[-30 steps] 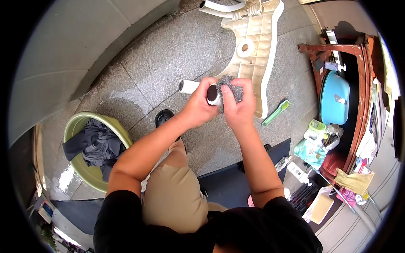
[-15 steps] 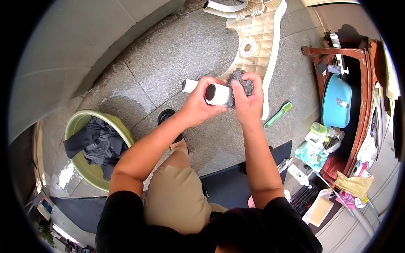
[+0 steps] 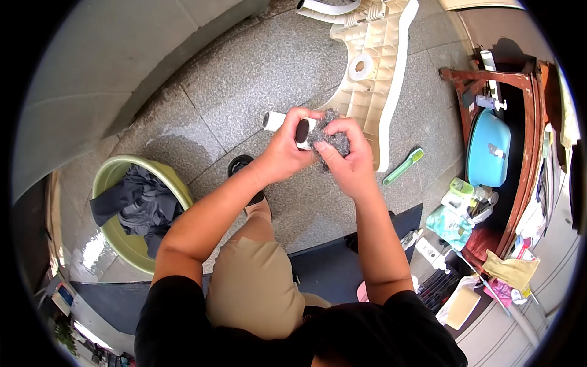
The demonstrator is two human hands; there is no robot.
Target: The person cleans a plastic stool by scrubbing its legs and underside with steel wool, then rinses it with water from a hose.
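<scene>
My left hand (image 3: 288, 148) is wrapped round the end of a white tubular leg (image 3: 301, 145), which has a dark opening or cap at its tip. Pinched in my right hand (image 3: 350, 160) is a grey steel wool scrubber (image 3: 335, 144), pressed against that leg near its end. The leg appears to belong to a large white plastic piece (image 3: 382, 92), ribbed underneath and with a round hole, lying on the floor beyond my hands. Another white leg end (image 3: 273, 120) sticks out just left of my left hand. My fingers partly hide the join.
A green brush (image 3: 403, 166) lies on the grey tiles at right. At left stands a yellow-green basin (image 3: 113, 241) holding dark cloth (image 3: 143, 205). A reddish wooden rack (image 3: 531, 153) with a blue basin (image 3: 489, 147) is at far right, bottles and bags before it.
My right hand with the steel wool has slid left along the leg, over its end. My left hand keeps its hold in nearly the same place.
</scene>
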